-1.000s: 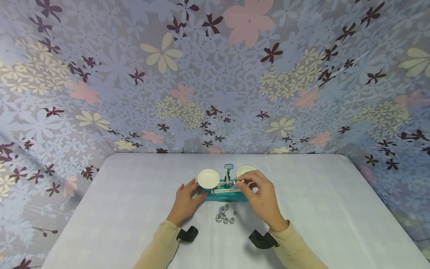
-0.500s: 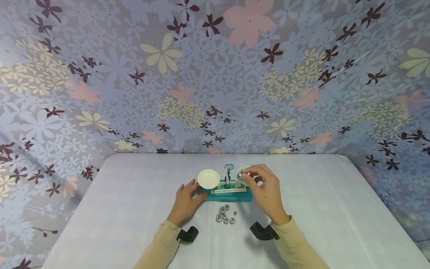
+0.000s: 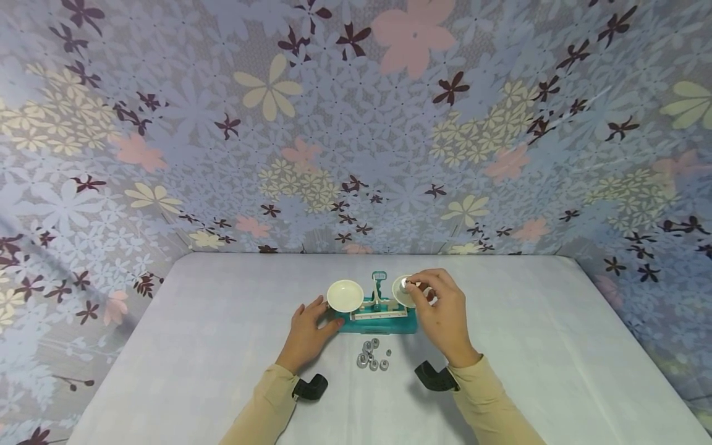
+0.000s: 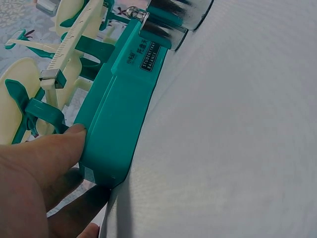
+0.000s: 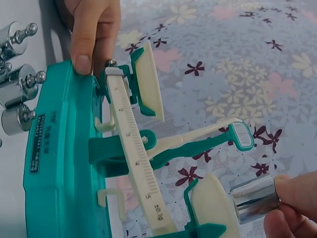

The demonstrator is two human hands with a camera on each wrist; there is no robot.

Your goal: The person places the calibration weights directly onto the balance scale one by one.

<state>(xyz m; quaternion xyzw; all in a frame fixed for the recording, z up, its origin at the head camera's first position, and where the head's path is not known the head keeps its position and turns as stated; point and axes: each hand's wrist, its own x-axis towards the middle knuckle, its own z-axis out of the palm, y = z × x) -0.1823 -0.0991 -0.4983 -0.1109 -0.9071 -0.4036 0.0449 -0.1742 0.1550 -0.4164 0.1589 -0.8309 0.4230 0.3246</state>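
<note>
A teal student balance (image 3: 378, 326) with two cream pans stands on the table in the head view. My left hand (image 3: 308, 334) holds the left end of its base, with the thumb (image 4: 72, 139) laid on the teal body in the left wrist view. Between thumb and fingertips, my right hand (image 3: 445, 315) pinches a shiny metal weight (image 5: 255, 199). This cylinder is tilted and sits right at the face of the right pan (image 5: 213, 206). The left pan (image 3: 345, 296) holds nothing. Part of the right pan is hidden by my right fingers in the head view.
Several smaller knobbed metal weights (image 3: 363, 360) stand grouped on the white tablecloth (image 3: 222, 334) just in front of the base. A floral curtain (image 3: 356, 154) rises behind the table's far edge. A black wrist mount (image 3: 436, 377) juts inward from my right sleeve.
My right hand has carried the weight rightward from near the balance's middle to over the right pan. My left hand and the balance base have stayed put.
</note>
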